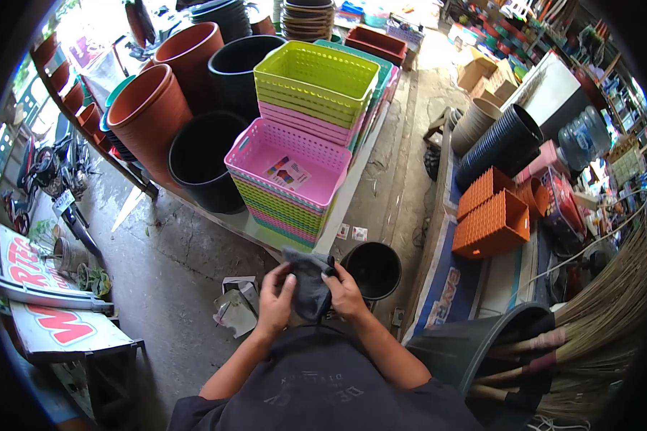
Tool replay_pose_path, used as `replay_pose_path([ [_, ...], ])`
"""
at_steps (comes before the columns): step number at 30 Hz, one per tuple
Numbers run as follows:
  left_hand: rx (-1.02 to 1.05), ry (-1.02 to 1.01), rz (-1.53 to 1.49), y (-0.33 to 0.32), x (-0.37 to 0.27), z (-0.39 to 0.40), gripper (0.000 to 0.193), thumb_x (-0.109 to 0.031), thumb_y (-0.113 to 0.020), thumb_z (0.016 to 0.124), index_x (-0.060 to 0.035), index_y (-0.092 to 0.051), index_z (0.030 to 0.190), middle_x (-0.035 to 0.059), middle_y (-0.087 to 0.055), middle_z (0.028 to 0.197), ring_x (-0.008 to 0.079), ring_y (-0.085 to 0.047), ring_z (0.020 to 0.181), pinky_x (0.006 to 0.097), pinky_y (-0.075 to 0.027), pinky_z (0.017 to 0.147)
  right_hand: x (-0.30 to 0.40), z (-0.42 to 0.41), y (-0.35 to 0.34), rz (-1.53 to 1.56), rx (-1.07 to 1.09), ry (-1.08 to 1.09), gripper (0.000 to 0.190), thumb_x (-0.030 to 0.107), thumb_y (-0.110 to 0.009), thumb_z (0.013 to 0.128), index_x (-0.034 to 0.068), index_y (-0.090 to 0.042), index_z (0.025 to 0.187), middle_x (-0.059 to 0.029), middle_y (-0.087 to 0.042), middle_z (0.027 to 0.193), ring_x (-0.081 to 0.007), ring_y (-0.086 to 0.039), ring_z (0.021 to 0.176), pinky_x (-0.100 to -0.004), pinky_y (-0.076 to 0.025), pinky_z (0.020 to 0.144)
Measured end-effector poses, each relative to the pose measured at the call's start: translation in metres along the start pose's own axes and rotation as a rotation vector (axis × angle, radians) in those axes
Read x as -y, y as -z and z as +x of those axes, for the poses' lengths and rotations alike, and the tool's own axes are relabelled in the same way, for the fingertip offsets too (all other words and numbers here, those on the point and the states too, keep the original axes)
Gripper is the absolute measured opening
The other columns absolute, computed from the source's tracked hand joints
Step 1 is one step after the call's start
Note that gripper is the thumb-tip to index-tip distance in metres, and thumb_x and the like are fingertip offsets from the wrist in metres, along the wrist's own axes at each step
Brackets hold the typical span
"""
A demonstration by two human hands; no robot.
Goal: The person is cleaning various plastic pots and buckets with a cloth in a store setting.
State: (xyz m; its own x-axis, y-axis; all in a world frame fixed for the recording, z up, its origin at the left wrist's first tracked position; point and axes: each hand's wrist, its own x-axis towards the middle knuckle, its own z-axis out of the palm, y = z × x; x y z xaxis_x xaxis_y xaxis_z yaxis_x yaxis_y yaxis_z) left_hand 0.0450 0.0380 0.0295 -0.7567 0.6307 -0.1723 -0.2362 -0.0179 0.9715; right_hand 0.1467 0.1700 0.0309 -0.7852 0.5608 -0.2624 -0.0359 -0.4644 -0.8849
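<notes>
A dark grey cloth (pixel 309 285) is held between both hands, in front of my chest. My left hand (pixel 276 296) pinches its left edge with thumb and fingers. My right hand (pixel 346 290) grips its right side, where a darker part is bunched up. Just beyond the hands stands a stack of plastic baskets (pixel 280 210) in pink, green and teal on the corner of a table. To the right of my right hand, a black plastic bucket or pot (pixel 374 269) stands low down with its mouth upward.
Large black (pixel 207 161) and terracotta-coloured pots (pixel 148 118) crowd the table's left side, beside taller stacked baskets (pixel 318 81). Orange planters (pixel 488 226) sit on the right. A dark bin (pixel 463 345) of stick brooms (pixel 598 318) is close at my right. A crumpled carton (pixel 237 307) lies at left.
</notes>
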Motion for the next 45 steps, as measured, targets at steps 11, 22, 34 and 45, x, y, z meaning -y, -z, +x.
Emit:
replay_pose_path([
  [11,0.168,0.423,-0.268,0.016,0.031,0.016,0.029,-0.033,-0.053,0.1,-0.0059,-0.064,0.1,-0.0007,-0.065,0.088,0.0084,-0.059,0.081,0.0253,-0.047,0.077,-0.004,-0.05,0.003,0.272,0.033,-0.324,0.043,0.008,-0.064,0.089,-0.001,-0.053,0.13,-0.0083,-0.063,0.118,-0.0166,-0.06,0.107,-0.0318,-0.047,0.095],
  [22,0.335,0.628,-0.034,-0.034,0.095,0.036,0.032,-0.038,-0.049,0.102,-0.0063,-0.056,0.106,-0.0009,-0.059,0.092,0.0082,-0.052,0.086,0.0265,-0.043,0.081,-0.06,-0.065,0.071,0.65,-0.295,-0.479,0.035,0.017,-0.066,0.09,0.001,-0.058,0.12,-0.0095,-0.066,0.112,-0.0201,-0.065,0.099,-0.0348,-0.052,0.088],
  [34,0.174,0.574,0.307,-0.121,0.226,0.098,0.029,-0.03,-0.052,0.101,-0.0029,-0.053,0.112,0.001,-0.057,0.092,0.0089,-0.05,0.089,0.0248,-0.041,0.082,-0.141,0.03,0.247,0.26,-0.427,-0.414,0.042,0.006,-0.073,0.083,0.0,-0.055,0.121,-0.0056,-0.064,0.109,-0.015,-0.06,0.101,-0.0298,-0.047,0.092],
  [45,0.177,0.449,0.604,-0.201,0.41,0.166,0.032,-0.027,-0.047,0.102,-0.0011,-0.047,0.121,0.01,-0.057,0.101,0.0143,-0.054,0.086,0.0296,-0.044,0.082,-0.236,0.087,0.375,0.641,-0.492,-0.736,0.044,0.005,-0.071,0.082,-0.004,-0.054,0.122,-0.0121,-0.062,0.117,-0.0239,-0.06,0.107,-0.036,-0.048,0.094],
])
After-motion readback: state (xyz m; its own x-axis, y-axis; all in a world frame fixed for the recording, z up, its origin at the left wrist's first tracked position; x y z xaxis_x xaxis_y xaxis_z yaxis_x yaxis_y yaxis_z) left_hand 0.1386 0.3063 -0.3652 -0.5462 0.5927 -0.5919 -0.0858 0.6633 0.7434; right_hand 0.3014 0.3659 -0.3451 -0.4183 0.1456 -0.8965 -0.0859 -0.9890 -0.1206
